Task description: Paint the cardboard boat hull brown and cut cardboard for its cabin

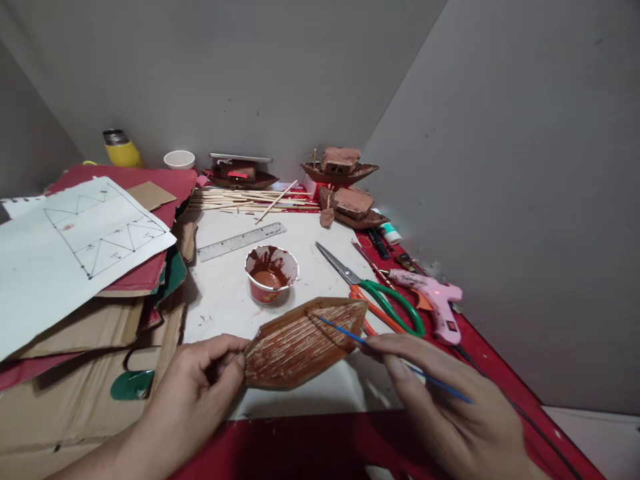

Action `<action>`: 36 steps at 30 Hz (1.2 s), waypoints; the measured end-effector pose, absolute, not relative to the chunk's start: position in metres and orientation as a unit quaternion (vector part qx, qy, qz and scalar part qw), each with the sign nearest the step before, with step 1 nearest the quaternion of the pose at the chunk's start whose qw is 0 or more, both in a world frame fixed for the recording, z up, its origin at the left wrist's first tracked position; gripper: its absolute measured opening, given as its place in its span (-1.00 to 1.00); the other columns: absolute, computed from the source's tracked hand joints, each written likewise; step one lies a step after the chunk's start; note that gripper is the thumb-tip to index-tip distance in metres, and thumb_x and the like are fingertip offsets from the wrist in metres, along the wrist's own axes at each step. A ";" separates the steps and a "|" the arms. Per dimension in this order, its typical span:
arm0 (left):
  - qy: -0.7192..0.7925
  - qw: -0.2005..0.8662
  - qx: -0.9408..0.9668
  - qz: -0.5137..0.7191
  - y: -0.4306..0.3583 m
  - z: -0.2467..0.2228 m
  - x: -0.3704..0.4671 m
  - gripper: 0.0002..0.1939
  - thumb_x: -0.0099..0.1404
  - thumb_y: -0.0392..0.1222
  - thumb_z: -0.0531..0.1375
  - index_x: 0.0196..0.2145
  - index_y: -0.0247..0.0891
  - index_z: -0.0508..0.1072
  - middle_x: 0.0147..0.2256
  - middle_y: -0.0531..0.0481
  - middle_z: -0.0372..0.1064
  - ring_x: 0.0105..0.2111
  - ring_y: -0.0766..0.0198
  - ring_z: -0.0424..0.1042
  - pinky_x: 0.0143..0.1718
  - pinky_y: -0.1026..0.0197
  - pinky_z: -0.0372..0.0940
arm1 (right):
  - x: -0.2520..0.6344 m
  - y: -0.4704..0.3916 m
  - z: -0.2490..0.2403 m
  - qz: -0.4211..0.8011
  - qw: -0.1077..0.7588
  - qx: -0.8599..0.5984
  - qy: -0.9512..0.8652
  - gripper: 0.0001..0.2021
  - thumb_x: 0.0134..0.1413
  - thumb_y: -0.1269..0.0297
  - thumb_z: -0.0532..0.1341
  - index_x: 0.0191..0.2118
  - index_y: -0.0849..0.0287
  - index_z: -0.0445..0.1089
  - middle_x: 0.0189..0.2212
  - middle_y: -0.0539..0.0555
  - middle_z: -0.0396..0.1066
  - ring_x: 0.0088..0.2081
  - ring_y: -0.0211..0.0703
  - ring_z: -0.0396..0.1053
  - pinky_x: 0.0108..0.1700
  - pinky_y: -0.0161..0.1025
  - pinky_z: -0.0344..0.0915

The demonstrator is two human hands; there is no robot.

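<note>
Pinching ridged, pointed hull in left grip, thin blue brush in right grip

A place for handicraft is shown, but whether it is situated in a home or a workshop cannot be told. Such use is indicated by a glue gun, scissors, a ruler, thin sticks, a paint cup and a paintbrush. Cardboard is piled under a line drawing, and model boats are placed near grey walls.
</note>
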State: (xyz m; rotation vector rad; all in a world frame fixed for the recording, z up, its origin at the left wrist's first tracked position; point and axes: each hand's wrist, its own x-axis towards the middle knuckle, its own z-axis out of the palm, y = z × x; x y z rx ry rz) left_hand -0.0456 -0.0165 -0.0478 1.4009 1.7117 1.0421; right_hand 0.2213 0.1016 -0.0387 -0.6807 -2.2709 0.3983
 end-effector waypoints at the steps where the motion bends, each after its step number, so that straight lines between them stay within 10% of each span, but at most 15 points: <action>1: 0.659 0.342 0.538 0.398 -0.016 -0.048 -0.046 -0.69 0.35 -0.16 0.04 -0.33 -0.28 0.57 -0.51 0.04 0.45 -0.52 0.32 0.34 -0.49 0.36 0.25 | 0.219 0.101 -0.039 0.171 0.356 -0.241 -0.886 -0.72 0.20 0.49 0.15 -0.02 0.08 0.41 -0.23 0.06 0.59 -0.23 -0.18 0.58 -0.15 -0.34 0.51; 18: 0.663 0.362 0.528 0.389 -0.018 -0.048 -0.046 -0.69 0.37 -0.16 0.04 -0.31 -0.28 0.57 -0.48 0.03 0.45 -0.49 0.31 0.34 -0.46 0.34 0.24 | 0.227 0.104 -0.039 0.144 0.381 -0.331 -0.851 -0.80 0.23 0.41 0.18 -0.07 0.08 0.47 -0.28 0.07 0.59 -0.27 -0.17 0.58 -0.15 -0.32 0.51; 28: 0.650 0.400 0.514 0.392 -0.018 -0.051 -0.047 -0.69 0.39 -0.14 0.03 -0.27 -0.27 0.55 -0.38 -0.02 0.53 -0.40 0.25 0.43 -0.36 0.29 0.29 | 0.204 0.099 -0.038 0.241 0.326 -0.116 -0.907 -0.59 0.23 0.57 0.12 0.12 0.08 0.35 -0.16 0.11 0.60 -0.09 -0.13 0.57 -0.09 -0.28 0.53; 36: 0.654 0.397 0.506 0.397 -0.018 -0.048 -0.045 -0.70 0.35 -0.14 0.06 -0.36 -0.28 0.54 -0.40 -0.03 0.52 -0.43 0.27 0.40 -0.43 0.32 0.26 | 0.222 0.103 -0.040 0.159 0.363 -0.288 -0.872 -0.75 0.22 0.41 0.18 -0.02 0.09 0.47 -0.24 0.08 0.62 -0.27 -0.12 0.60 -0.14 -0.26 0.54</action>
